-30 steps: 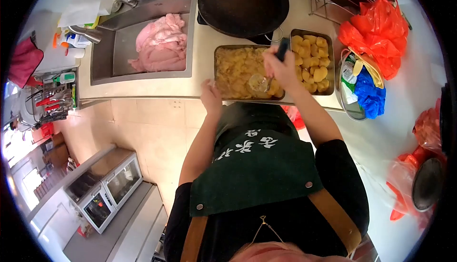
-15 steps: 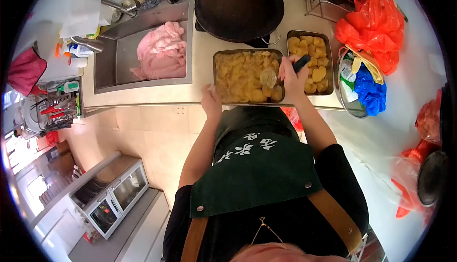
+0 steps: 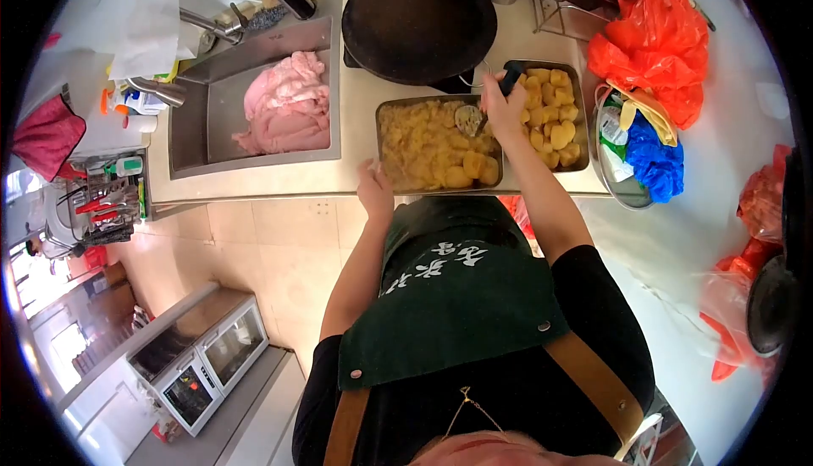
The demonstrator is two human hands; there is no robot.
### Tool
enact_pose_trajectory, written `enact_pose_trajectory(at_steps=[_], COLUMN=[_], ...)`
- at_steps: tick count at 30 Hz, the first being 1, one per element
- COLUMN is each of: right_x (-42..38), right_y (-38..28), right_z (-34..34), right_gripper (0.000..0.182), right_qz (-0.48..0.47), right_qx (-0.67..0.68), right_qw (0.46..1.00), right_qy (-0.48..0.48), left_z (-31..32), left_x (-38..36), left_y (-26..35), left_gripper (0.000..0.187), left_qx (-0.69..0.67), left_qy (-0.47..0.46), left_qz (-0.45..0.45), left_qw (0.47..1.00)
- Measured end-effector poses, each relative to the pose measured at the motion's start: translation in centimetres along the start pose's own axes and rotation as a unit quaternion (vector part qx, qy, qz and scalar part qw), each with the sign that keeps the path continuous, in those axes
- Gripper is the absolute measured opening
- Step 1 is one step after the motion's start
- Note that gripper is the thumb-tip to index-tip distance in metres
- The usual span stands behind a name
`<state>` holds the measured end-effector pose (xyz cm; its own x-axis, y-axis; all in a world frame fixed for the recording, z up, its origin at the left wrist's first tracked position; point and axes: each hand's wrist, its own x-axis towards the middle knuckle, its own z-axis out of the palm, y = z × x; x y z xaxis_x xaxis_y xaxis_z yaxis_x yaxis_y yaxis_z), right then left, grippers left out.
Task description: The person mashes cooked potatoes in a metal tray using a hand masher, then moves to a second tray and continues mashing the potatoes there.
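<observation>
Mashing tool in use, with twelve o'clock pointing away from you. Your right hand (image 3: pixel 504 110) is closed around the dark handle (image 3: pixel 511 78); the tool's round head (image 3: pixel 470 120) has shifted from about four o'clock in the near tray (image 3: pixel 378 132) to two. This exposes whole yellow pieces (image 3: pixel 470 170) at four to five, apparently unworked beside the coarse mash (image 3: pixel 415 148). Your left hand (image 3: pixel 374 191), fingers curled, remains at the tray's eight o'clock edge; whether it grips cannot be told. A second tray (image 3: pixel 584 119) lies toward three.
</observation>
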<state>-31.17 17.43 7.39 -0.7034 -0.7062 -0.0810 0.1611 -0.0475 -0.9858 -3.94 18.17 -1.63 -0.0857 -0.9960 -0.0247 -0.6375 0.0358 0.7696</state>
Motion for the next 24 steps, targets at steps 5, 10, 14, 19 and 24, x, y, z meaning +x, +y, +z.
enact_pose_trajectory(at_steps=[5,10,14,19,24], right_x=[-2.7,-3.1,-2.5,-1.7,-2.7], right_y=[-0.9,-0.4,-2.0,-2.2,-1.9], right_z=[0.5,1.1,0.6,-0.8,-2.1], right_gripper=[0.023,0.019,0.024,0.018,0.018], right_qz=[-0.021,0.009,-0.030,-0.036,0.014], right_qx=[0.018,0.034,0.036,0.059,0.095], right_qw=[0.999,0.999,0.999,0.997,0.995], right_qy=[-0.024,-0.042,-0.020,0.024,0.028], left_z=[0.7,0.5,0.4,0.1,-3.9], left_x=[-0.1,0.0,-0.1,0.7,3.1], left_y=[-1.3,-1.0,-0.8,-2.1,0.2], left_gripper=[0.023,0.023,0.026,0.040,0.062], left_qx=[-0.017,-0.005,-0.016,-0.234,-0.525], left_qy=[0.029,0.026,0.027,-0.019,-0.078], left_qz=[0.035,0.026,-0.004,-0.093,-0.278], left_qw=[0.999,0.999,0.999,0.968,0.801])
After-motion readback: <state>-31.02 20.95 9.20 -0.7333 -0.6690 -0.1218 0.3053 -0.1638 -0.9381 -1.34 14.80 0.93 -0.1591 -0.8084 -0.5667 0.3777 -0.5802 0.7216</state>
